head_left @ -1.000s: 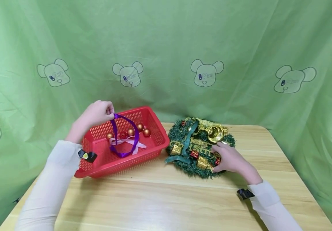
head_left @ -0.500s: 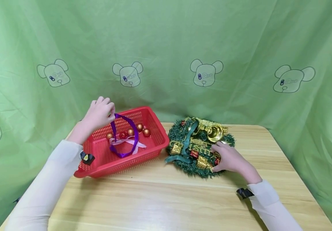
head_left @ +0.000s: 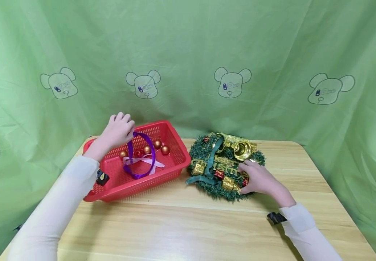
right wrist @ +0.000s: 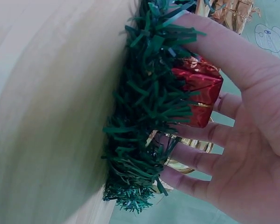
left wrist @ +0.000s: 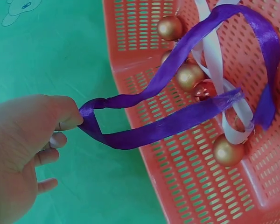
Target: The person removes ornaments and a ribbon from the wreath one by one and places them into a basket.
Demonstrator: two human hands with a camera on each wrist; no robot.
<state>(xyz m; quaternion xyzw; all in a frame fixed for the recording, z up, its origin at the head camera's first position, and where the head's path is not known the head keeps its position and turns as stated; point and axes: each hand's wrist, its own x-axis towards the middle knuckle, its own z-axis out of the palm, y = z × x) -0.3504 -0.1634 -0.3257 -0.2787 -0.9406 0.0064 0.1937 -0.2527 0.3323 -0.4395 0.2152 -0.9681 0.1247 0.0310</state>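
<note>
My left hand (head_left: pixel 117 128) pinches one end of a purple ribbon (left wrist: pixel 163 128) above the red basket (head_left: pixel 142 186). The ribbon hangs in a loop down into it. Inside lie several gold balls (left wrist: pixel 227 150), a red ball (left wrist: pixel 205 89) and a pale pink ribbon (left wrist: pixel 213 53). On the table, my right hand (head_left: pixel 261 179) holds the near right edge of a green Christmas wreath (head_left: pixel 215 192). Its thumb and fingers are spread around a small red gift box (right wrist: pixel 200 91), with the fingertips in the foliage. Gold bells (head_left: pixel 242 150) and a dark green ribbon (head_left: pixel 210 161) lie on the wreath.
The basket stands on the left of a light wooden table (head_left: pixel 181 228), beside the wreath. Behind and at both sides hangs a green curtain (head_left: pixel 188 40) printed with bear heads. Each wrist wears a black camera (head_left: pixel 276 217).
My left hand has shifted slightly right, still pinching the purple ribbon, and the ribbon's upper end has moved with it. The right hand stays in place on the wreath.
</note>
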